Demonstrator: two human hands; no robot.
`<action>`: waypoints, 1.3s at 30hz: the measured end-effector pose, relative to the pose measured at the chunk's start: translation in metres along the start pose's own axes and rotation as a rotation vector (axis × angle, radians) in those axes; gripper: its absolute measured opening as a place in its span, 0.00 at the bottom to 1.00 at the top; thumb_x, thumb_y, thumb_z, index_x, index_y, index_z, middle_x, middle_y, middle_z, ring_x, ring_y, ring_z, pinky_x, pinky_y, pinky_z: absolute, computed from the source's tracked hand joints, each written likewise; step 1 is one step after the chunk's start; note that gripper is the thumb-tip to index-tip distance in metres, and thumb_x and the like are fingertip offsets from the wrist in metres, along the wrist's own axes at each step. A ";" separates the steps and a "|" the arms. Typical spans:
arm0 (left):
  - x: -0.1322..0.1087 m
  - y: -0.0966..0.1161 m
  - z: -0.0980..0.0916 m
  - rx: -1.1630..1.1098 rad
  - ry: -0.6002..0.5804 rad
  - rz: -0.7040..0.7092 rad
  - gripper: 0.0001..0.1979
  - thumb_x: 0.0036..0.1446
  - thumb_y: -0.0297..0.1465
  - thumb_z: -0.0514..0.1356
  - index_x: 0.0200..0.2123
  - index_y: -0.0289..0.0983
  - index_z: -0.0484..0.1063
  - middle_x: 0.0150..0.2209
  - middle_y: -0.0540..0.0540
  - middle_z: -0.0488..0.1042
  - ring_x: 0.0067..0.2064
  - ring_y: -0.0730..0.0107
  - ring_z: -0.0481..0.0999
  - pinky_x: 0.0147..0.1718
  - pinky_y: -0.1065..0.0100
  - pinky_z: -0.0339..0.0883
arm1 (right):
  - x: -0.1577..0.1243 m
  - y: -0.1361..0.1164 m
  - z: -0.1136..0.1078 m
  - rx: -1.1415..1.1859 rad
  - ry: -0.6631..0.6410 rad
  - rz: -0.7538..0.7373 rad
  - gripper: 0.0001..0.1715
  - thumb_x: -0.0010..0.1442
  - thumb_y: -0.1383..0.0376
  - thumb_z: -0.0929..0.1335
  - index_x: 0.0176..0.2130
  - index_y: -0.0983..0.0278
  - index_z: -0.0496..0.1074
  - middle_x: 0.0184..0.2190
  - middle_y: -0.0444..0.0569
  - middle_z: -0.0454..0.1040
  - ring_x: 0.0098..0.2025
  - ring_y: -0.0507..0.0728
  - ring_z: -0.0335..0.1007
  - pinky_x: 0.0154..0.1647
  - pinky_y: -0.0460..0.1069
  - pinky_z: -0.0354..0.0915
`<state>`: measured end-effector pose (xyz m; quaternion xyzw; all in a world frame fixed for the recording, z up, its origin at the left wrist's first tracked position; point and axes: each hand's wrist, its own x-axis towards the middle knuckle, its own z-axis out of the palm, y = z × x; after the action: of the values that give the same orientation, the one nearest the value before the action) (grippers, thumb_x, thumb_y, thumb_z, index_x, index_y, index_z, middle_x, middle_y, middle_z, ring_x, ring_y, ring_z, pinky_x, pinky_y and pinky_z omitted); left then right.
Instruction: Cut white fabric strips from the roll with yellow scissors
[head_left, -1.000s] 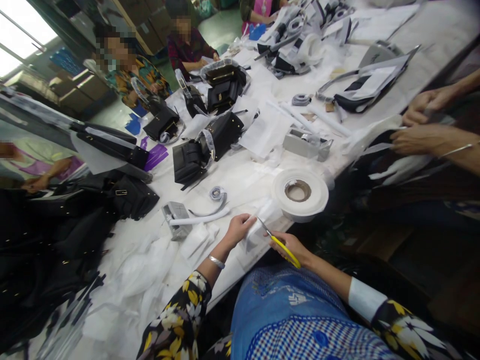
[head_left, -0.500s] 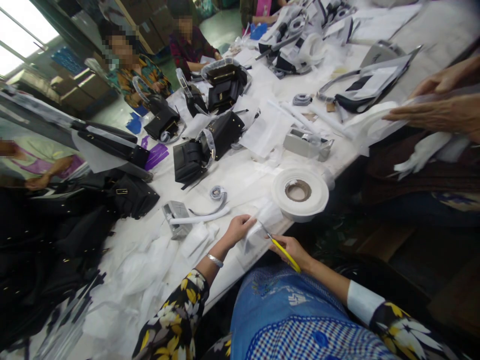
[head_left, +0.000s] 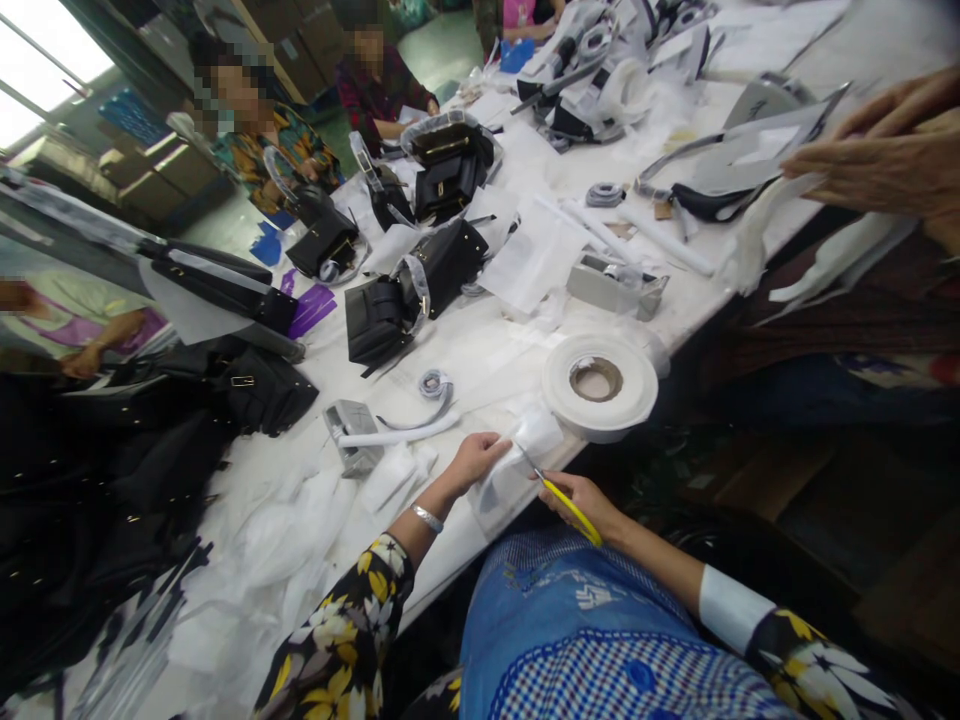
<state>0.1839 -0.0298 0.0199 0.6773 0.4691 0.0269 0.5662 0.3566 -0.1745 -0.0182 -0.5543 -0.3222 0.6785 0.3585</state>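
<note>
My left hand [head_left: 480, 460] is closed, pinching a thin white translucent sheet [head_left: 537, 426] at the table's near edge. Yellow-handled scissors [head_left: 571, 510] are in my right hand [head_left: 574, 492], whose fingers wrap the handles. The blades point up and left at the sheet, close to my left fingertips; whether they are parted I cannot tell. Just beyond lies a big roll of white strip material [head_left: 559, 385] with a brown cardboard core. Left of my left hand, a grey box-shaped holder [head_left: 352, 425] stands beside a coiled grey strap [head_left: 433, 384].
Black handbags [head_left: 450, 265] stand across the white table [head_left: 465, 350]. A second grey holder [head_left: 611, 285] sits past the roll. Crumpled white wrapping [head_left: 277, 530] heaps at left, near piled black bags [head_left: 90, 500]. A co-worker's hands [head_left: 885, 150] handle white material at right; other people sit opposite.
My hands and the scissors stay almost in place, the left hand shifting very slightly. At right, the co-worker's hands have risen, and the white material under them hangs differently.
</note>
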 end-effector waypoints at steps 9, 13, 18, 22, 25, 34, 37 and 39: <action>0.011 -0.008 -0.001 -0.064 -0.038 -0.016 0.24 0.53 0.51 0.57 0.24 0.34 0.68 0.21 0.54 0.59 0.24 0.76 0.57 0.23 0.72 0.50 | 0.018 0.014 0.004 0.023 0.035 -0.025 0.35 0.53 0.47 0.71 0.51 0.68 0.73 0.17 0.38 0.59 0.16 0.46 0.51 0.14 0.42 0.49; 0.014 -0.019 0.000 -0.075 -0.051 -0.059 0.26 0.50 0.54 0.58 0.22 0.35 0.65 0.20 0.55 0.57 0.23 0.77 0.55 0.22 0.73 0.47 | 0.024 0.024 0.007 0.015 0.025 0.032 0.36 0.51 0.46 0.71 0.50 0.68 0.73 0.18 0.39 0.63 0.15 0.46 0.53 0.13 0.42 0.51; 0.018 -0.014 -0.004 -0.091 -0.030 -0.074 0.28 0.50 0.56 0.56 0.24 0.34 0.68 0.20 0.53 0.60 0.24 0.75 0.58 0.22 0.72 0.49 | 0.040 0.008 0.002 -0.002 0.014 0.026 0.35 0.53 0.45 0.69 0.51 0.66 0.73 0.21 0.41 0.67 0.16 0.45 0.55 0.15 0.41 0.54; 0.024 -0.011 -0.012 -0.068 -0.015 -0.063 0.28 0.49 0.56 0.57 0.23 0.34 0.69 0.20 0.52 0.60 0.25 0.75 0.59 0.23 0.72 0.50 | 0.045 0.001 -0.005 -0.049 -0.002 -0.009 0.33 0.53 0.45 0.70 0.48 0.66 0.74 0.16 0.38 0.60 0.15 0.46 0.52 0.13 0.41 0.50; 0.026 -0.011 -0.011 -0.045 0.008 -0.054 0.27 0.49 0.55 0.57 0.23 0.34 0.69 0.20 0.53 0.60 0.24 0.75 0.58 0.23 0.73 0.51 | 0.044 0.005 -0.011 -0.062 -0.023 0.007 0.34 0.53 0.45 0.69 0.49 0.66 0.74 0.15 0.37 0.57 0.14 0.46 0.51 0.12 0.42 0.49; 0.029 -0.011 0.000 -0.080 0.002 -0.009 0.25 0.56 0.50 0.54 0.25 0.33 0.71 0.21 0.52 0.62 0.25 0.75 0.59 0.25 0.72 0.52 | 0.053 -0.005 -0.020 -0.090 -0.069 -0.032 0.33 0.54 0.46 0.69 0.49 0.67 0.74 0.21 0.42 0.66 0.19 0.47 0.56 0.18 0.43 0.55; 0.032 -0.015 -0.004 -0.084 0.013 -0.027 0.24 0.56 0.49 0.55 0.23 0.34 0.67 0.21 0.53 0.59 0.25 0.76 0.57 0.24 0.72 0.50 | 0.052 -0.002 -0.018 -0.057 -0.037 0.021 0.35 0.54 0.45 0.69 0.50 0.68 0.73 0.16 0.38 0.60 0.15 0.46 0.52 0.14 0.42 0.50; 0.035 -0.020 -0.005 -0.055 0.005 -0.034 0.23 0.55 0.49 0.56 0.21 0.35 0.64 0.21 0.54 0.57 0.25 0.76 0.56 0.24 0.72 0.49 | 0.051 0.001 -0.019 -0.056 -0.043 0.056 0.36 0.54 0.44 0.69 0.49 0.69 0.73 0.15 0.37 0.59 0.14 0.46 0.51 0.12 0.42 0.49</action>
<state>0.1888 -0.0042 -0.0111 0.6531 0.4812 0.0320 0.5838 0.3682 -0.1308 -0.0490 -0.5583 -0.3330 0.6907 0.3167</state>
